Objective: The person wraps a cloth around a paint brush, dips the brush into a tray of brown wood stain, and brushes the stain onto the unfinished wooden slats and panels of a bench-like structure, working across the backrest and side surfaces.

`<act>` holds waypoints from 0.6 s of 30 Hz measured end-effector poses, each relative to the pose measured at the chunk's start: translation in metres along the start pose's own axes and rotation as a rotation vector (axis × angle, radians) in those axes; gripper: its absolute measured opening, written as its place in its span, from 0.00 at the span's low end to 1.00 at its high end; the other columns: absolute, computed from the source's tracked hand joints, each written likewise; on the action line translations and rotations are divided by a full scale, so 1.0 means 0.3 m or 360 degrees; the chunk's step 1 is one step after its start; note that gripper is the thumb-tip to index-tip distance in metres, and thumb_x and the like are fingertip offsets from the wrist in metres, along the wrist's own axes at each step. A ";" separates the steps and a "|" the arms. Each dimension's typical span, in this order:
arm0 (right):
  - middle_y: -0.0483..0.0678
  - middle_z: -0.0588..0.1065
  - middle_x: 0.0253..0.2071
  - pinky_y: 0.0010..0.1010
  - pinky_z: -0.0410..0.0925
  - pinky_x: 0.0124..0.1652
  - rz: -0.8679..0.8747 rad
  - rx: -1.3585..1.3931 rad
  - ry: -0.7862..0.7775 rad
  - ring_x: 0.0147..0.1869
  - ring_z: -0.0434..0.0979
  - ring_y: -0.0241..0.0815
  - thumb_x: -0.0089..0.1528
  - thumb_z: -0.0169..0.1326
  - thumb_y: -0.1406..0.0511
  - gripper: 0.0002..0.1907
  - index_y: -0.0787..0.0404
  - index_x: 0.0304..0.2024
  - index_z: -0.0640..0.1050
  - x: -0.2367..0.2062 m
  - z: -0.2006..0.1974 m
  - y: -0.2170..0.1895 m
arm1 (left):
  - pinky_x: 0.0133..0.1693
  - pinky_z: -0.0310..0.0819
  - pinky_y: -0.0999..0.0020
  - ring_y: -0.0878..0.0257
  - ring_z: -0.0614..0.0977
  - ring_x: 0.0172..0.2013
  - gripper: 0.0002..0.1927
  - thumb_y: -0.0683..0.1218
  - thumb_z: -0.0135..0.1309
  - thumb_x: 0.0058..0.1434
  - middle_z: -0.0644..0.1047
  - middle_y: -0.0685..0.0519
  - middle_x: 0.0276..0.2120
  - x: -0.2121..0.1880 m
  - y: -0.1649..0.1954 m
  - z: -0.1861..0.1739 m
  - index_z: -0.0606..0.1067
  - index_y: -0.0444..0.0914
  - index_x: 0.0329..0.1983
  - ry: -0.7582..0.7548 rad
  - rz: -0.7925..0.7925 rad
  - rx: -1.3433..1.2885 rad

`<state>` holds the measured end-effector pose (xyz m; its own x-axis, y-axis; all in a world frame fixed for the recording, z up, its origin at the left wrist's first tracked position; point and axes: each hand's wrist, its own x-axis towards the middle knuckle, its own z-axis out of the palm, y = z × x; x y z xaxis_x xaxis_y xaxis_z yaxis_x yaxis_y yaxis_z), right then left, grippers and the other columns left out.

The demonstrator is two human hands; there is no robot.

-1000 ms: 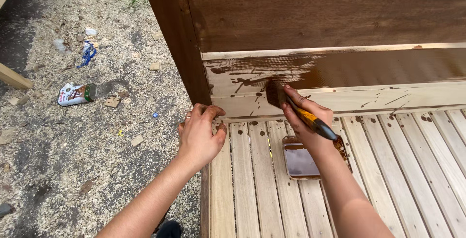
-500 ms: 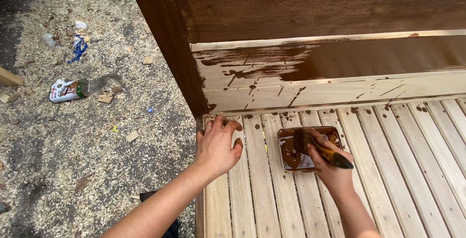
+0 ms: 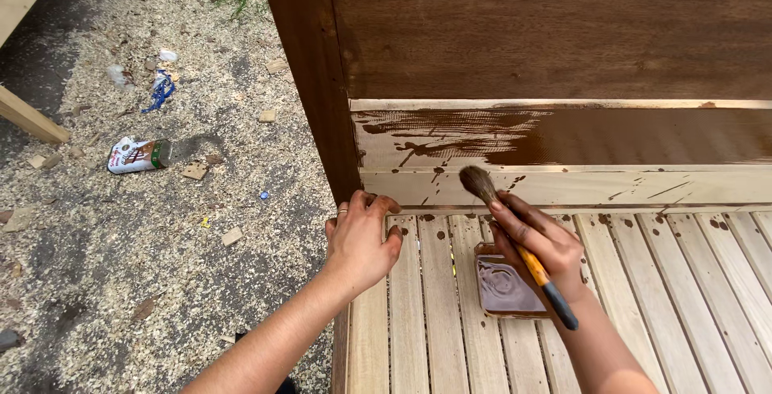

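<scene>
My right hand [image 3: 537,243] is wrapped around a paintbrush [image 3: 515,243], fingers closed on the orange part of its handle, with the dark end of the handle sticking out toward me past my wrist. The brush's bristles [image 3: 475,180], loaded with brown stain, point up and to the far left and sit against the pale, unstained rail [image 3: 579,186] at the foot of the upright panel. Just under my right hand, resting on the slatted wooden surface [image 3: 434,313], is a small square tray of brown stain [image 3: 503,289]; my palm partly covers its far right corner. My left hand [image 3: 360,241] holds nothing: it lies flat with the fingers spread and slightly curled on the left edge of the slats, close to the dark stained post [image 3: 310,72], a ring on one finger. Between my two hands run a few bare slats speckled with brown drips. On the far side, the board above the pale rail [image 3: 563,135] is stained dark on its right part and only streaked on its left, and the big panel above it [image 3: 555,36] is fully dark brown. To the left, the ground [image 3: 121,265] is covered in sawdust and wood scraps, with a crushed can [image 3: 138,155] lying on it, well apart from my hands.
</scene>
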<state>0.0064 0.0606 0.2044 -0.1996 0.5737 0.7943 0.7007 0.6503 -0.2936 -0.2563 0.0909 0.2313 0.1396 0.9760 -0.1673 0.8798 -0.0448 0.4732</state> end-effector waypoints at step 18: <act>0.65 0.78 0.63 0.33 0.76 0.65 0.0222 -0.0233 0.0948 0.62 0.81 0.49 0.79 0.49 0.76 0.19 0.65 0.72 0.69 0.037 -0.062 0.224 | 0.63 0.56 0.40 0.52 0.72 0.60 0.20 0.48 0.55 0.60 0.69 0.48 0.56 0.043 -0.072 -0.096 0.75 0.47 0.57 0.0278 -0.0074 -0.0199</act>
<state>0.0641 0.1016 0.2033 0.2867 0.2446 0.9263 0.7877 0.4902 -0.3733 -0.2865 0.1107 0.2437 0.0100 0.9990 -0.0440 0.8186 0.0171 0.5741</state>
